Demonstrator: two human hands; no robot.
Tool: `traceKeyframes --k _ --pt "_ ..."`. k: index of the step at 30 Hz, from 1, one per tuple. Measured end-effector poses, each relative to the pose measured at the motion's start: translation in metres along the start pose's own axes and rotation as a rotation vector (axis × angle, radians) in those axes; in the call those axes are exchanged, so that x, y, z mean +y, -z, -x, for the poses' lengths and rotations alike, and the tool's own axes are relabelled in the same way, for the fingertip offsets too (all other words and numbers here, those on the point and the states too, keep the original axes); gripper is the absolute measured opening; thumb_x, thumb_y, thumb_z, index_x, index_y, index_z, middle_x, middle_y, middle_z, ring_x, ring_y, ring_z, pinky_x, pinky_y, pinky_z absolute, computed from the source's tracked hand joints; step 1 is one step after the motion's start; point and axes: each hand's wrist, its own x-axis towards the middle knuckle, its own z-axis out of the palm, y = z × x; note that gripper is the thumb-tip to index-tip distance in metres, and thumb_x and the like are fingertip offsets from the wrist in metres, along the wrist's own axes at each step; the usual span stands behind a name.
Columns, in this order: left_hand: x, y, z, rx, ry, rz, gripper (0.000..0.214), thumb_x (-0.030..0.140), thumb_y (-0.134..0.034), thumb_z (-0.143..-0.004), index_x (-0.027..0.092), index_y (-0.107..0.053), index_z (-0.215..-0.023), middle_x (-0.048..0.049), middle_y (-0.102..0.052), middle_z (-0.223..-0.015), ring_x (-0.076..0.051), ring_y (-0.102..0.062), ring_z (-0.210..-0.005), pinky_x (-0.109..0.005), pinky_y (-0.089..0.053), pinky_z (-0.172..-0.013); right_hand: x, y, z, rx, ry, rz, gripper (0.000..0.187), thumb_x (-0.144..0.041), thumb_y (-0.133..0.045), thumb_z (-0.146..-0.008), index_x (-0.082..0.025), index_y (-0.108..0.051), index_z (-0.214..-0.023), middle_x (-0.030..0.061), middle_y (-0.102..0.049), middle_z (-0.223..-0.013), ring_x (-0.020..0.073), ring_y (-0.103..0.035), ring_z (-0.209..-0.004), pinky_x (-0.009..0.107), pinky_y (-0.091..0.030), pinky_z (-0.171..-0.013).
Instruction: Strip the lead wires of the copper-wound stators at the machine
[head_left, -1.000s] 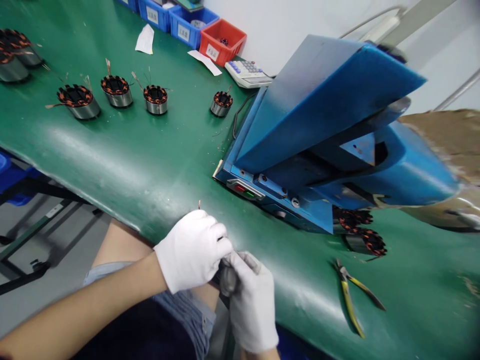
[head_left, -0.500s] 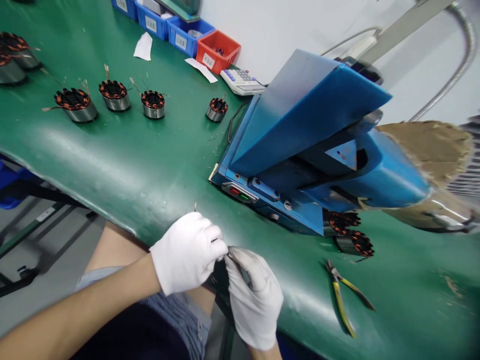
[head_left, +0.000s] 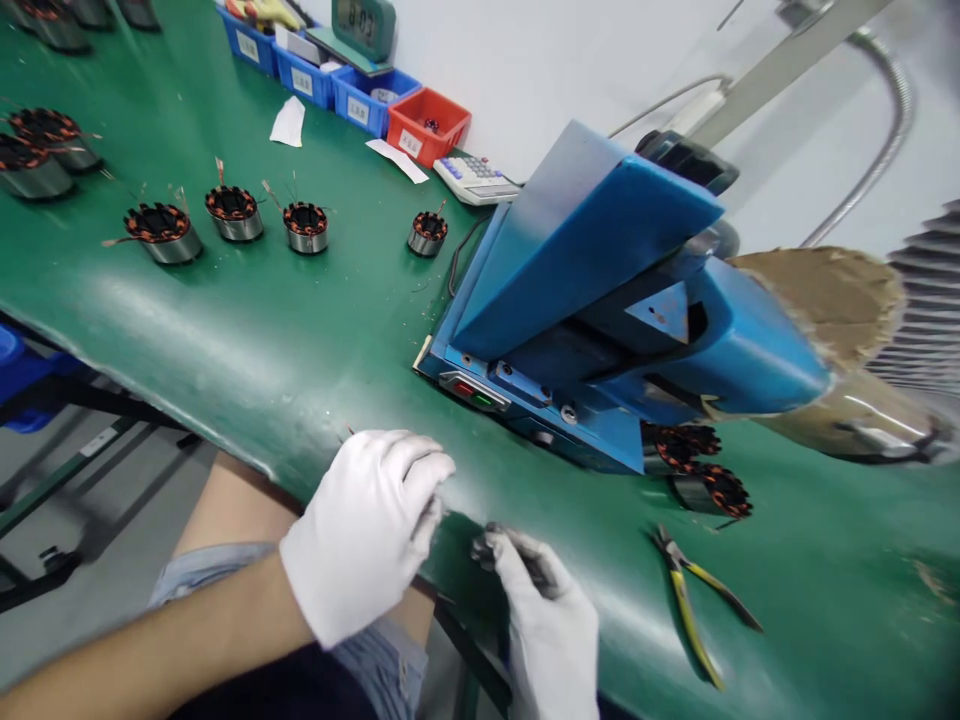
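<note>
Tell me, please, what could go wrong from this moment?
The wound cores have thin wires sticking out; a passing hand might snag or bend them. The pliers lie beside the right hand and could be knocked. Its gloved fingertips look darkened, so they might smudge parts.

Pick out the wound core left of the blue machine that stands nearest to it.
The wound core standing alone just below the calculator in the picture; the other cores left of the blue machine stand farther left.
</note>
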Motion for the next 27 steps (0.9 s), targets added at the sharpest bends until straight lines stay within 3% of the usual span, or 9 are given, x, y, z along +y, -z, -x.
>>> traceKeyframes --k 5,7,12,15,17,20,23,25,27 --pt "-0.002 0.016 -0.004 -0.317 -0.089 -0.175 0.013 0.014 -0.053 -0.083 0.015 -0.064 -0.089 -0.0115 -0.062 -0.119 -0.030 -0.055 -0.104 -0.045 -0.045 -0.084 -0.008 -0.029 0.001 -0.293 -0.048 -0.222 0.039 -0.035 -0.077 -0.067 -0.021 -0.071 -0.103 0.0067 -0.077 -0.096 0.0220 -0.071 -0.086 0.032 -0.056 -0.081" --pt "-0.005 0.016 -0.007 -0.389 -0.097 -0.180 0.012 0.014 -0.054 -0.081 0.015 -0.065 -0.088 -0.0114 -0.063 -0.116 -0.030 -0.055 -0.104 -0.045 -0.045 -0.084 -0.013 -0.039 -0.002 -0.332 -0.045 -0.244 0.036 -0.034 -0.076 -0.068 -0.022 -0.071 -0.102 0.0050 -0.077 -0.094 0.0199 -0.070 -0.084 0.029 -0.055 -0.080" --pt "-0.011 0.007 -0.005 -0.323 -0.057 -0.085 0.010 0.015 -0.057 -0.079 0.019 -0.063 -0.084 -0.0069 -0.064 -0.106 -0.027 -0.055 -0.099 -0.045 -0.042 -0.083 -0.014 -0.050 0.000 -0.249 -0.068 -0.240 0.022 -0.038 -0.075 -0.069 -0.017 -0.069 -0.069 0.0018 -0.071 -0.060 0.0135 -0.061 -0.050 0.021 -0.050 -0.048" --pt "-0.011 0.004 -0.002 -0.283 -0.039 -0.045 0.009 0.013 -0.057 -0.077 0.019 -0.063 -0.081 -0.0053 -0.064 -0.101 -0.026 -0.054 -0.096 -0.043 -0.041 -0.081 -0.010 -0.045 0.007 -0.152 -0.073 -0.266 0.025 -0.037 -0.078 -0.066 -0.016 -0.072 -0.078 0.0048 -0.075 -0.068 0.0181 -0.067 -0.057 0.026 -0.055 -0.053" --pt "-0.010 0.004 -0.002 -0.268 -0.027 -0.021 0.010 0.012 -0.057 -0.076 0.020 -0.062 -0.080 -0.0039 -0.064 -0.098 -0.025 -0.054 -0.094 -0.042 -0.041 -0.080 -0.005 -0.042 0.008 -0.082 0.022 -0.240 0.029 -0.035 -0.077 -0.067 -0.018 -0.074 -0.091 0.0076 -0.077 -0.086 0.0225 -0.071 -0.074 0.031 -0.059 -0.067" --pt "-0.009 0.005 -0.003 -0.254 -0.012 0.005 0.012 0.012 -0.055 -0.078 0.020 -0.063 -0.080 -0.0031 -0.064 -0.096 -0.024 -0.054 -0.092 -0.042 -0.040 -0.080 0.003 -0.041 0.005 -0.100 0.350 -0.047 0.026 -0.028 -0.070 -0.077 -0.023 -0.074 -0.102 0.0079 -0.076 -0.101 0.0236 -0.071 -0.088 0.035 -0.057 -0.080" --pt "-0.010 0.005 -0.004 -0.250 -0.019 0.012 0.011 0.012 -0.057 -0.077 0.021 -0.064 -0.079 -0.0031 -0.065 -0.097 -0.025 -0.054 -0.094 -0.042 -0.040 -0.081 0.001 -0.046 0.001 -0.081 0.603 0.107 0.015 -0.024 -0.064 -0.081 -0.023 -0.075 -0.090 0.0062 -0.076 -0.088 0.0211 -0.069 -0.078 0.034 -0.054 -0.076" --pt "-0.011 0.004 -0.004 -0.256 -0.042 0.005 0.010 0.013 -0.059 -0.074 0.021 -0.064 -0.078 -0.0035 -0.065 -0.099 -0.026 -0.055 -0.095 -0.042 -0.040 -0.080 -0.008 -0.049 0.001 -0.132 0.467 0.058 0.016 -0.028 -0.061 -0.084 -0.021 -0.070 -0.073 0.0028 -0.071 -0.067 0.0172 -0.064 -0.059 0.029 -0.051 -0.060" --pt "-0.014 0.003 -0.004 -0.265 -0.084 -0.006 0.009 0.014 -0.061 -0.073 0.021 -0.063 -0.077 -0.0040 -0.065 -0.099 -0.026 -0.055 -0.094 -0.041 -0.041 -0.077 -0.019 -0.048 0.001 -0.289 0.222 -0.095 0.032 -0.036 -0.057 -0.087 -0.021 -0.059 -0.058 -0.0021 -0.056 -0.048 0.0135 -0.051 -0.041 0.025 -0.043 -0.044"
